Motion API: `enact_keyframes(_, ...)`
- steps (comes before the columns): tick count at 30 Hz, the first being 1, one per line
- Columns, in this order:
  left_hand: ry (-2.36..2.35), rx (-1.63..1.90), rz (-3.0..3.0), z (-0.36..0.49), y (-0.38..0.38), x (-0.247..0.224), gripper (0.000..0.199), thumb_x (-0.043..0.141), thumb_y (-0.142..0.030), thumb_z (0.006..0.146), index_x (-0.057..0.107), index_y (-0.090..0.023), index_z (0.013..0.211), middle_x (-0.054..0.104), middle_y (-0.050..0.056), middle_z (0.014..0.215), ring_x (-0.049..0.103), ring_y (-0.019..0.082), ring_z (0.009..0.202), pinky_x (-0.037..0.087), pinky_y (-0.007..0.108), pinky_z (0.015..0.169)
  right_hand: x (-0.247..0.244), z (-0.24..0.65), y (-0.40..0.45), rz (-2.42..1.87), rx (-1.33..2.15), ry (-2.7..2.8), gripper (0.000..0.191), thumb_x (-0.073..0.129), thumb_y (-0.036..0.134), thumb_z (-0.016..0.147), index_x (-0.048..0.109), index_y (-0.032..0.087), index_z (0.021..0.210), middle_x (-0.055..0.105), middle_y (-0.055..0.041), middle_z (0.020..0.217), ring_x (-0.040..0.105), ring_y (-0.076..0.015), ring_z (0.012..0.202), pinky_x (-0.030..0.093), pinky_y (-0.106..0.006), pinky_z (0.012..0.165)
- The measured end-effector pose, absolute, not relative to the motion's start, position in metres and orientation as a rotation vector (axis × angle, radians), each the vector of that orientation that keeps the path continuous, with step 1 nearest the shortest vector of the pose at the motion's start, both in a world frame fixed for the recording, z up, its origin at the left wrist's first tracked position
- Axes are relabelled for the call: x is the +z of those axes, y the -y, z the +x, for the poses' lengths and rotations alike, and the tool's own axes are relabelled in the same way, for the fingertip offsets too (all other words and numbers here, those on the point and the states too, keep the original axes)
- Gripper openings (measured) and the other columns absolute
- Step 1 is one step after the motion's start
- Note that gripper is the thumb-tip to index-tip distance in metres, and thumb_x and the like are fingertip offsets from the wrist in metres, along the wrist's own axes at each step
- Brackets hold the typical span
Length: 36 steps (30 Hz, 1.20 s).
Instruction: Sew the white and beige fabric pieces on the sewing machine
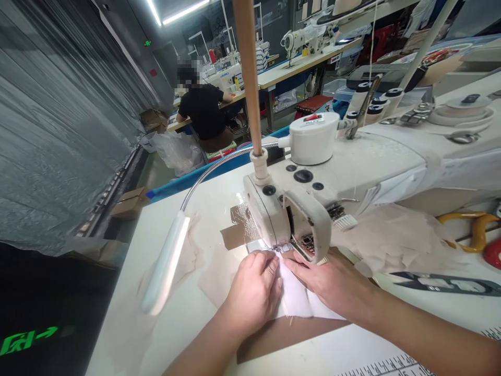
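A white sewing machine (270, 214) stands over pale fabric (293, 295) on the white table. Close to the needle area, my left hand (256, 287) has its fingers curled together on the fabric's left edge. On the right side of the same cloth lies my right hand (332, 279), thumb and fingers pressed on it below the machine's guard; some fingertips are hidden there. The far end of the fabric runs up to the presser foot. A brown sheet (282, 339) shows under its near edge.
A lamp (166, 266) on a bent metal neck hangs at the left. Black snips (450, 283), orange-handled scissors (475, 232) and beige fabric pieces (395, 235) lie right. A person (203, 109) in black sits at a farther machine.
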<state>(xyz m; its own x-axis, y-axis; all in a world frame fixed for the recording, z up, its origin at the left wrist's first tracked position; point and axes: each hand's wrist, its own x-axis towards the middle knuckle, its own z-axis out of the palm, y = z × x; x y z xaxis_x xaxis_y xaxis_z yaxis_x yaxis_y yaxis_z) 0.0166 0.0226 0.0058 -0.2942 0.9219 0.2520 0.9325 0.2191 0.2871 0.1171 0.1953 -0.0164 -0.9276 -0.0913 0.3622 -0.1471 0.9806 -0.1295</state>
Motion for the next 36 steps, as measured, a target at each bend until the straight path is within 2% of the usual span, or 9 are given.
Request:
enact_keyframes(5,2.334,-0.633,-1.967,0.009,-0.022,0.008,0.026,0.046,-0.016,0.091,0.056,-0.011,0.115,0.059,0.017,0.117,0.055,0.027,0.106,0.051,0.043,0.089,-0.014,0.116,-0.195,0.186,0.143,2.745,0.032,0.043,0.003,0.077,0.064,0.019,0.096,0.059,-0.0055,0.080,0.054,-0.0212,0.075,0.036,-0.034,0.066)
enact_keyframes(12,2.262,-0.506,-2.027,0.003,-0.021,0.009,0.020,0.046,-0.016,0.092,0.059,-0.010,0.106,0.065,0.015,0.112,0.059,0.026,0.097,0.053,0.041,0.083,-0.008,0.116,-0.194,0.134,0.224,2.761,0.026,0.044,0.008,0.084,0.066,0.021,0.088,0.058,-0.0043,0.074,0.053,-0.0182,0.070,0.037,-0.031,0.062)
enact_keyframes(17,2.272,-0.502,-1.999,0.006,-0.021,0.011,0.024,0.045,-0.018,0.093,0.060,-0.011,0.110,0.065,0.015,0.109,0.059,0.025,0.092,0.054,0.041,0.079,-0.007,0.115,-0.195,0.141,0.226,2.755,0.027,0.045,0.010,0.084,0.067,0.020,0.096,0.062,-0.0065,0.080,0.056,-0.0196,0.073,0.040,-0.032,0.064)
enact_keyframes(21,2.289,-0.545,-2.013,0.006,-0.022,0.012,0.027,0.046,-0.021,0.092,0.061,-0.010,0.111,0.064,0.016,0.112,0.058,0.026,0.096,0.053,0.043,0.084,-0.010,0.116,-0.196,0.142,0.214,2.763,0.030,0.046,0.010,0.084,0.067,0.019,0.103,0.064,-0.0078,0.083,0.057,-0.0203,0.076,0.042,-0.031,0.065)
enact_keyframes(27,2.388,-0.568,-2.015,0.005,-0.020,0.011,0.033,0.050,-0.033,0.089,0.063,-0.010,0.110,0.061,0.018,0.117,0.056,0.030,0.103,0.049,0.047,0.090,-0.010,0.115,-0.195,0.111,0.195,2.710,0.029,0.047,0.010,0.084,0.068,0.022,0.101,0.066,-0.0077,0.089,0.058,-0.0215,0.078,0.041,-0.032,0.067)
enact_keyframes(31,2.463,-0.570,-2.012,0.005,-0.019,0.011,0.043,0.053,-0.039,0.088,0.058,-0.012,0.121,0.059,0.018,0.122,0.053,0.032,0.108,0.047,0.049,0.093,-0.010,0.116,-0.196,0.114,0.230,2.699,0.027,0.048,0.012,0.085,0.068,0.022,0.101,0.065,-0.0078,0.093,0.059,-0.0195,0.079,0.043,-0.031,0.071)
enact_keyframes(36,2.433,-0.593,-2.025,0.008,-0.018,0.013,0.036,0.053,-0.031,0.087,0.060,-0.011,0.116,0.059,0.017,0.123,0.052,0.031,0.110,0.046,0.048,0.095,-0.013,0.121,-0.202,0.240,0.267,2.706,0.031,0.049,0.012,0.082,0.067,0.022,0.105,0.065,-0.0085,0.094,0.059,-0.0225,0.088,0.045,-0.035,0.078)
